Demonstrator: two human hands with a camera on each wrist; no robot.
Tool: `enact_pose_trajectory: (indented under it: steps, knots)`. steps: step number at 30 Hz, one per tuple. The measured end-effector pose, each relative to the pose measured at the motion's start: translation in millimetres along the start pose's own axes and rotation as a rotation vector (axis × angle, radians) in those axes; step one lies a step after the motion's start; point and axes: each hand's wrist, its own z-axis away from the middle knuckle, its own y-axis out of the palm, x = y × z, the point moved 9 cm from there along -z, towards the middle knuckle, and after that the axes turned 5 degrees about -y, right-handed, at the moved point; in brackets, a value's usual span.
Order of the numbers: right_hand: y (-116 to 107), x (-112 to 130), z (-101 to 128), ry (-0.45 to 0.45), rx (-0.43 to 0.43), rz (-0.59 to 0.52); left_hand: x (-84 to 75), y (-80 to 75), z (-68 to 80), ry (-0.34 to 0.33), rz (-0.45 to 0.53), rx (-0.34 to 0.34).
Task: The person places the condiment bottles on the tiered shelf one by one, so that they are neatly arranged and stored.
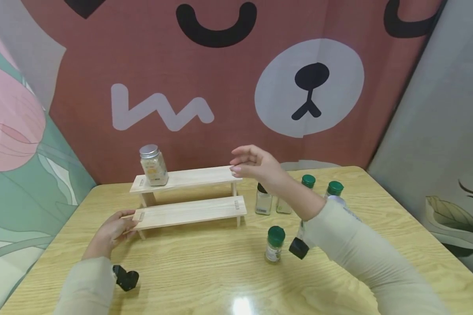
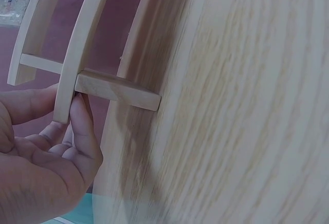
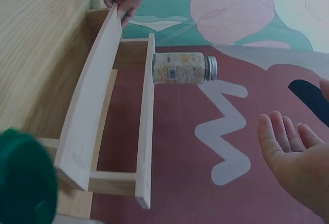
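Observation:
A two-step wooden rack (image 1: 189,213) stands on the table. My left hand (image 1: 112,232) pinches the left end of its lower board, and in the left wrist view the thumb and fingers (image 2: 85,126) lie on either side of the board (image 2: 77,44). On the left end of the upper board stands a clear glass jar (image 1: 154,168) with a silver lid and pale grainy contents. My right hand (image 1: 262,168) is raised near the right end of the upper board, holding nothing. Its fingers (image 3: 288,139) are loosely bent and apart from the jar in the right wrist view.
Right of the rack stand a black-capped jar (image 1: 263,203) and several green-capped jars, some partly hidden by my right arm. One green-capped jar (image 1: 275,243) stands nearer the front. A printed curtain (image 1: 220,148) hangs behind the table (image 1: 189,275).

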Motion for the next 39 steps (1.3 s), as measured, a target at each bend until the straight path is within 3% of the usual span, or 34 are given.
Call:
enact_pose_trajectory:
  steps: [8,13,23,39]
  knots:
    - [-34.7,-6.8,35.1,0.0,-0.05,-0.009,2.7,-3.4,-5.8,0.025,-0.008,0.005]
    - [-58.0,-10.7,58.8,0.003,-0.077,0.04,7.0,-7.6,-15.2,0.007,-0.004,0.009]
    - [-97.7,-7.9,99.7,0.002,-0.14,0.133,-2.1,2.3,0.9,0.031,-0.02,0.031]
    - [-150.7,-11.6,141.8,-0.088,-0.203,0.074,-2.8,1.8,1.8,0.04,-0.009,0.041]
